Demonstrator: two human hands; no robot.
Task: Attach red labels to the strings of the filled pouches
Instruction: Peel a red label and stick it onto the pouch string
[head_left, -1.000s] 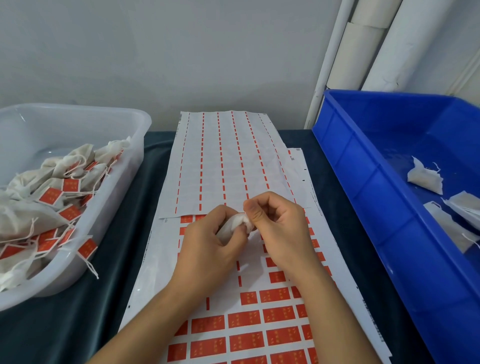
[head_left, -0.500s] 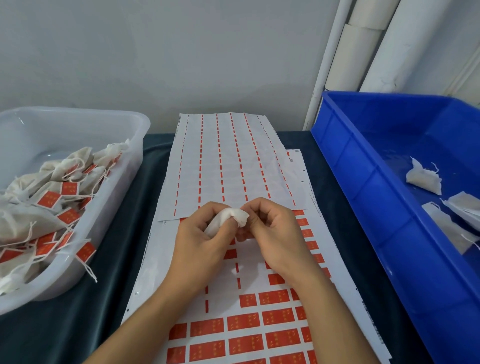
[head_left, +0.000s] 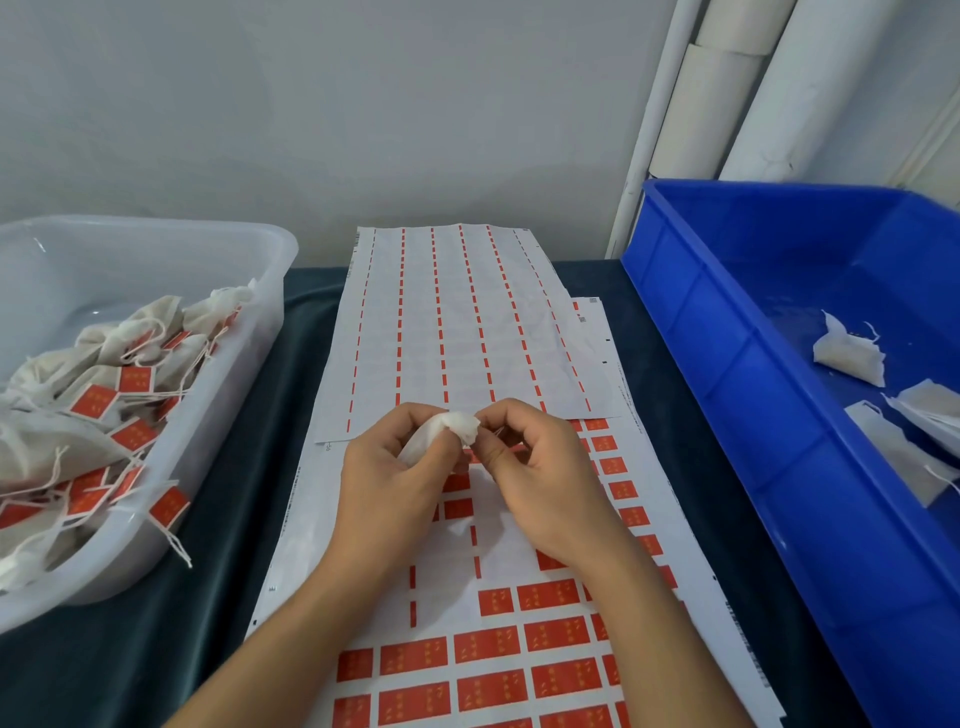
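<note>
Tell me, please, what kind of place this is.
Probably a small packing workstation, not a home table. A clear tub holds labelled pouches, a blue crate holds unlabelled ones, and sheets of red labels lie between them under the hands.

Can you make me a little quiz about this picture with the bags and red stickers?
1. True or false: the blue bin holds pouches with red labels.
2. Which hand holds the white pouch: A left hand, B neither?
3. Fill in: the labeled pouches lie in the ____ tub.

Key: 1 false, those pouches show no labels. 2 A; the right hand pinches at its top. 3 clear.
</note>
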